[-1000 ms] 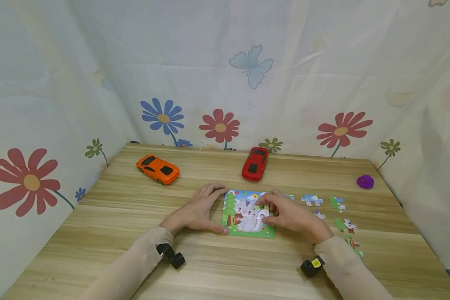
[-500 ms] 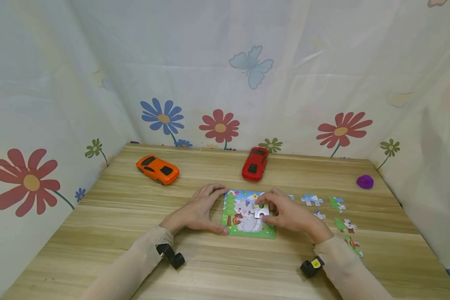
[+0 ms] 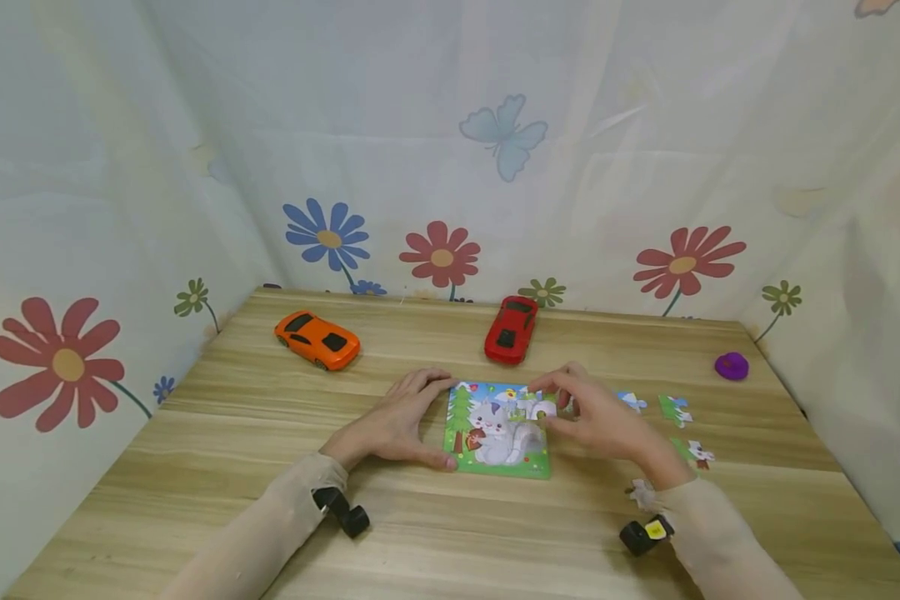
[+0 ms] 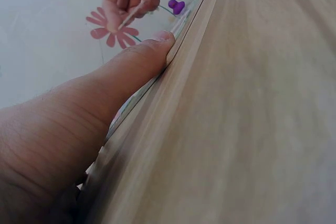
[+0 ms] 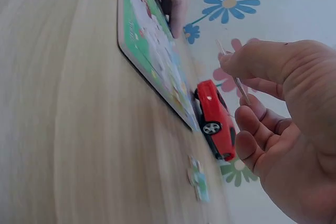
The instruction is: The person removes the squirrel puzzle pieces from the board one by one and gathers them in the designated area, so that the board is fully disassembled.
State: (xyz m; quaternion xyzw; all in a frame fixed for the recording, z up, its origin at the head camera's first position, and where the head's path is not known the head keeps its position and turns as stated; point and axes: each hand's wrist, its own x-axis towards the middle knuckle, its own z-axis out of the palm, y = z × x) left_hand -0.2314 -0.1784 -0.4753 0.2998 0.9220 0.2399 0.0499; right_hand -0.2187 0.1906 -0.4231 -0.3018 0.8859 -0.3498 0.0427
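A squirrel-picture jigsaw puzzle (image 3: 487, 442) in a flat tray lies mid-table. My left hand (image 3: 397, 425) rests along its left side, the thumb (image 4: 152, 48) at the near corner and the fingers by the far corner. Over the puzzle's right part, my right hand (image 3: 600, 417) pinches a puzzle piece (image 3: 543, 409) between thumb and fingers. The right wrist view shows that piece edge-on, raised off the puzzle, with the right thumb (image 5: 278, 61) on one side. Part of the picture's upper right is hidden behind the right hand.
Several loose puzzle pieces, among them a green one (image 3: 675, 408) and a pale one (image 3: 641, 493), lie right of the puzzle. Farther back stand an orange toy car (image 3: 318, 340) and a red toy car (image 3: 511, 329). A small purple object (image 3: 732, 365) sits at the right.
My right hand has lifted the puzzle piece from over the picture and shifted slightly right with it. The squirrel's tail area is now uncovered. My left hand stays in place.
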